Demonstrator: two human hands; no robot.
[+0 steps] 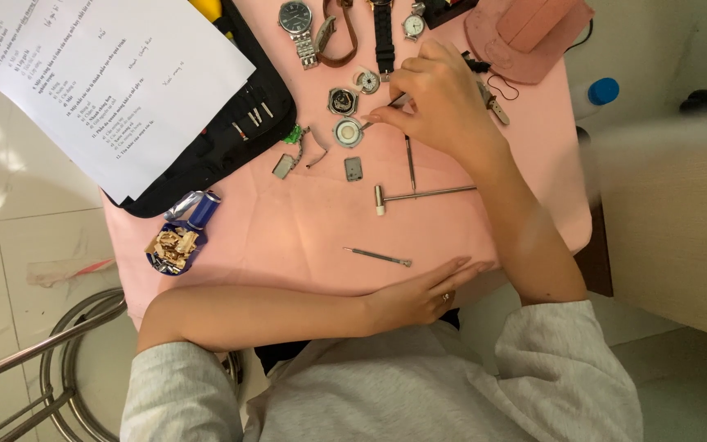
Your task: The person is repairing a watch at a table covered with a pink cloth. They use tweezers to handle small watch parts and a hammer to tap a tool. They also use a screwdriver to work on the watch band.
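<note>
My right hand (435, 98) holds a thin metal tool (382, 109), its tip touching a round open watch case (348, 132) on the pink table (288, 229). Another watch movement (342, 101) and a small round part (367, 81) lie just beside it. My left hand (419, 295) rests flat on the table's near edge, fingers apart, holding nothing. A small screwdriver (378, 257) lies just above that hand.
A small hammer (419, 195), a second screwdriver (410, 160), a grey rectangular piece (353, 169) and bracelet bits (292, 151) lie mid-table. Watches (298, 24) and straps sit at the far edge. A printed sheet (100, 74) covers a black tool pouch (239, 123). A metal stool (67, 360) stands lower left.
</note>
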